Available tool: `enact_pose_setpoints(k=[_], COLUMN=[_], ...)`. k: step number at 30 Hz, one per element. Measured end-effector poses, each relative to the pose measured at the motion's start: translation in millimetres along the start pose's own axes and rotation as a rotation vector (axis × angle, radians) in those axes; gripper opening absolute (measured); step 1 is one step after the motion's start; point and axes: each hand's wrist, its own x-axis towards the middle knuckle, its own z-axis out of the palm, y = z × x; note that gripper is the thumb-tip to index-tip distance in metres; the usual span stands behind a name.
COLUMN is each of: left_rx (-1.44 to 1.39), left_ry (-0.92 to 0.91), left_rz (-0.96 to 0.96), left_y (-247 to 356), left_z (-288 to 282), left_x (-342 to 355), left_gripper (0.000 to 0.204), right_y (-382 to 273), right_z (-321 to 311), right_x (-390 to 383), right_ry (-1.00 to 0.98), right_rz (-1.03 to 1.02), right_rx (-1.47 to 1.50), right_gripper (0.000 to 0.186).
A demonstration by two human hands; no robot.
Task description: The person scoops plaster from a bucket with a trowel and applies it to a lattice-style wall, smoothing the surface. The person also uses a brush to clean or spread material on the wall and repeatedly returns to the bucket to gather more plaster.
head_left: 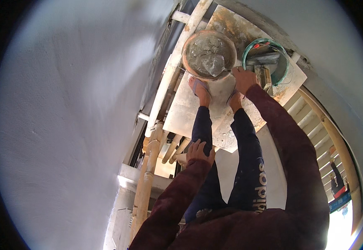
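I stand on a mortar-stained board [181, 112] high on a scaffold, feet in sandals. My left hand [199, 151] lies flat on my left knee, fingers apart, holding nothing. My right hand [244, 79] reaches down between a round orange pan [188, 45] of grey mortar and a green bucket [284, 62]. Its fingers curl beside a wooden float [264, 78] at the bucket's rim; whether they grip it is hidden. A metal trowel blade [267, 58] lies in the bucket.
A plastered grey wall [65, 125] fills the left side. Bamboo scaffold poles [150, 166] run beside the board. Below on the right are stair steps [314, 125] and another person [336, 180] far down.
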Motion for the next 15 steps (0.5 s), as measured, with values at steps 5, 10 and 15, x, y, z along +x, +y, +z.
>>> enact_pose_setpoints(k=[5, 10, 15], left_rx=[-0.007, -0.06, -0.075], left_ry=[-0.029, 0.034, 0.058], left_rz=[-0.032, -0.038, -0.025], left_y=[-2.8, -9.7, -13.2], left_z=[4.3, 14.1, 11.0], left_x=[2.0, 1.1, 1.2], left_gripper=[0.056, 0.054, 0.054], right_y=[-17.1, -30.0, -40.7], right_z=[-6.3, -1.9, 8.3], right_x=[15.2, 15.8, 26.9], right_ry=[-0.018, -0.003, 0.042], right_rz=[-0.01, 0.084, 0.095], right_rx=[-0.12, -0.094, -0.105], right_gripper=[0.041, 0.045, 0.04])
